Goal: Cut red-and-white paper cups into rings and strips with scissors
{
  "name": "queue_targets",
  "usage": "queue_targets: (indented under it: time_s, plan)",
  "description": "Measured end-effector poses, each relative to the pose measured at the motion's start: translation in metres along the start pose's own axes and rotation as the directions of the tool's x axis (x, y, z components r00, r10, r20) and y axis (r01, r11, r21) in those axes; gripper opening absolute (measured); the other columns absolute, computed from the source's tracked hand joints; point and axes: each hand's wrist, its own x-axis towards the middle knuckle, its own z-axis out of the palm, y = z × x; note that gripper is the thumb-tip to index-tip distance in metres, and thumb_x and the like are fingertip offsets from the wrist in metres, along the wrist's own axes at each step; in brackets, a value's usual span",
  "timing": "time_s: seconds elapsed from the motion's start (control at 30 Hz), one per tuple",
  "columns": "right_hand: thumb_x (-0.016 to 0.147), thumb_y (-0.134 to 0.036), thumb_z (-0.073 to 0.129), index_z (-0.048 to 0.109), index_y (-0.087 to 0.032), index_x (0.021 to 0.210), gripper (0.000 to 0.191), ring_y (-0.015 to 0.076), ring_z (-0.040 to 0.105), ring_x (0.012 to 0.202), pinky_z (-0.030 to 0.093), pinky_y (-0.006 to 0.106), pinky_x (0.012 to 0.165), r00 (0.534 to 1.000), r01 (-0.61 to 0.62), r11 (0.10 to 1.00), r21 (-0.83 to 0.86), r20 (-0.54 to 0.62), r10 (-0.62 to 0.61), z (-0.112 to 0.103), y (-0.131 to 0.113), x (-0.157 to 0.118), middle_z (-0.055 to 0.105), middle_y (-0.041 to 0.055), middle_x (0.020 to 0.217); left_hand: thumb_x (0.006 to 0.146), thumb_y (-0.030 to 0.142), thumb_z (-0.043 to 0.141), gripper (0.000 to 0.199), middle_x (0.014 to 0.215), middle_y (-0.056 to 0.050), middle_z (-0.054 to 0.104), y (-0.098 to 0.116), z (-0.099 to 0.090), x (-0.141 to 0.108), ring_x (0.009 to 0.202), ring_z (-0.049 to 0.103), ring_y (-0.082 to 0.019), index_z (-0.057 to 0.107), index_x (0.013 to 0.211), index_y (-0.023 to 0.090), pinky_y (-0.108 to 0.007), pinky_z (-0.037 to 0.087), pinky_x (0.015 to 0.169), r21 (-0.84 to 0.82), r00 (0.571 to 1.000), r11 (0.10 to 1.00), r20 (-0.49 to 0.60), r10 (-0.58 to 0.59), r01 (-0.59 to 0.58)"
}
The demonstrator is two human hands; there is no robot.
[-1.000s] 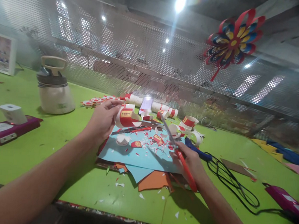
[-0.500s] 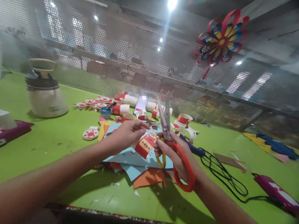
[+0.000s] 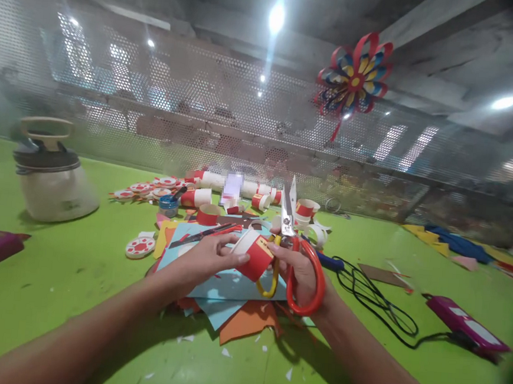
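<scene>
A red and white paper cup (image 3: 256,264) with a yellow label is tilted between my hands, above a stack of coloured paper. My left hand (image 3: 204,259) pinches its left side with thumb and fingers. Scissors (image 3: 287,221) with one red and one yellow handle loop sit in my right hand (image 3: 300,269), their blades pointing up and away. The thumb of that hand lies against the cup's right edge. Beneath them is light blue paper (image 3: 211,289), with an orange piece (image 3: 246,324) sticking out in front.
Behind lie cut cup rings (image 3: 208,213), a glue jar (image 3: 168,205), a phone (image 3: 232,187) and red-dotted discs (image 3: 140,246). A large flask (image 3: 56,191) stands left. On the right, a black cable (image 3: 376,308) runs to a purple power strip (image 3: 466,324). A paper flower (image 3: 355,81) hangs above.
My left hand has taken hold of the cup, which has turned and risen off the paper. The scissors have become more upright in my right hand. The view has shifted slightly.
</scene>
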Motion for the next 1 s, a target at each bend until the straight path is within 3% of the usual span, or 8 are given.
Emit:
queue_targets:
  time_s: [0.07, 0.17, 0.37, 0.57, 0.73, 0.8, 0.87, 1.0]
  plan:
    - [0.072, -0.032, 0.075, 0.057, -0.024, 0.103, 0.037, 0.0163, 0.062, 0.061, 0.053, 0.032, 0.061, 0.999, -0.027, 0.998, 0.049, -0.02, 0.028, -0.001, 0.0, 0.002, 0.063, -0.0018, 0.074, 0.078, 0.037, 0.07, 0.027, 0.092, -0.009, 0.074, -0.004, -0.001, -0.001, 0.085, 0.065, -0.023, 0.072, 0.093, 0.015, -0.035, 0.047, 0.082, 0.035, 0.997, 0.999, 0.069, 0.022, -0.025]
    - [0.071, -0.03, 0.077, 0.057, -0.023, 0.104, 0.038, 0.0166, 0.062, 0.063, 0.053, 0.031, 0.06, 0.999, -0.03, 0.996, 0.08, -0.035, 0.033, -0.001, 0.002, 0.0, 0.064, -0.0011, 0.076, 0.082, 0.038, 0.064, 0.025, 0.083, -0.008, 0.074, -0.002, -0.001, -0.004, 0.079, 0.063, -0.02, 0.074, 0.082, 0.015, -0.033, 0.047, 0.079, 0.046, 0.991, 0.998, 0.129, 0.044, -0.051]
    - [0.074, -0.028, 0.076, 0.059, -0.022, 0.099, 0.031, 0.0145, 0.059, 0.061, 0.05, 0.027, 0.056, 0.994, 0.056, 0.998, -0.007, -0.092, -0.056, -0.004, 0.011, -0.003, 0.061, -0.0031, 0.073, 0.084, 0.038, 0.061, 0.03, 0.074, -0.003, 0.067, 0.008, 0.0, -0.012, 0.061, 0.056, -0.013, 0.066, 0.105, 0.016, -0.024, 0.046, 0.055, 0.014, 0.979, 0.999, 0.199, -0.043, 0.041]
    - [0.076, -0.03, 0.075, 0.058, -0.022, 0.099, 0.03, 0.0125, 0.056, 0.059, 0.048, 0.025, 0.057, 0.979, 0.125, 0.98, -0.152, -0.139, -0.146, -0.004, 0.009, -0.007, 0.061, -0.003, 0.077, 0.078, 0.043, 0.066, 0.032, 0.062, -0.001, 0.062, 0.005, -0.001, -0.007, 0.048, 0.052, -0.011, 0.066, 0.09, 0.014, -0.024, 0.044, 0.048, 0.132, 0.995, 0.989, 0.073, -0.073, 0.062]
    - [0.078, -0.029, 0.073, 0.057, -0.021, 0.101, 0.029, 0.0125, 0.055, 0.063, 0.045, 0.025, 0.061, 0.97, 0.153, 0.955, -0.253, -0.147, -0.194, 0.003, 0.0, -0.013, 0.059, -0.0029, 0.077, 0.075, 0.039, 0.068, 0.027, 0.05, 0.002, 0.052, 0.0, -0.008, -0.006, 0.042, 0.045, -0.01, 0.062, 0.064, 0.015, -0.021, 0.036, 0.043, 0.22, 0.999, 0.976, -0.033, 0.008, -0.001]
    - [0.078, -0.029, 0.073, 0.057, -0.021, 0.103, 0.03, 0.0123, 0.054, 0.061, 0.045, 0.026, 0.06, 0.97, 0.154, 0.949, -0.276, -0.14, -0.198, 0.002, -0.001, -0.013, 0.057, -0.0037, 0.075, 0.076, 0.039, 0.068, 0.027, 0.051, 0.001, 0.054, 0.003, -0.008, -0.008, 0.043, 0.046, -0.011, 0.062, 0.063, 0.016, -0.022, 0.036, 0.043, 0.217, 1.0, 0.976, -0.021, 0.006, -0.001]
    - [0.079, -0.03, 0.072, 0.057, -0.022, 0.104, 0.031, 0.0127, 0.055, 0.061, 0.045, 0.027, 0.059, 0.974, 0.147, 0.947, -0.285, -0.127, -0.19, 0.001, 0.001, -0.012, 0.057, -0.0036, 0.075, 0.077, 0.039, 0.067, 0.024, 0.056, -0.001, 0.061, 0.008, -0.007, -0.011, 0.046, 0.051, -0.013, 0.065, 0.069, 0.016, -0.023, 0.04, 0.047, 0.18, 0.998, 0.984, 0.057, -0.029, 0.018]
    - [0.08, -0.03, 0.071, 0.057, -0.022, 0.105, 0.03, 0.0149, 0.058, 0.069, 0.047, 0.028, 0.064, 0.98, 0.131, 0.953, -0.273, -0.111, -0.166, 0.0, 0.004, -0.009, 0.06, 0.0001, 0.087, 0.082, 0.037, 0.064, 0.022, 0.076, -0.006, 0.072, 0.013, -0.002, -0.016, 0.069, 0.064, -0.019, 0.072, 0.081, 0.016, -0.03, 0.048, 0.07, 0.102, 0.976, 0.992, 0.201, -0.087, 0.068]
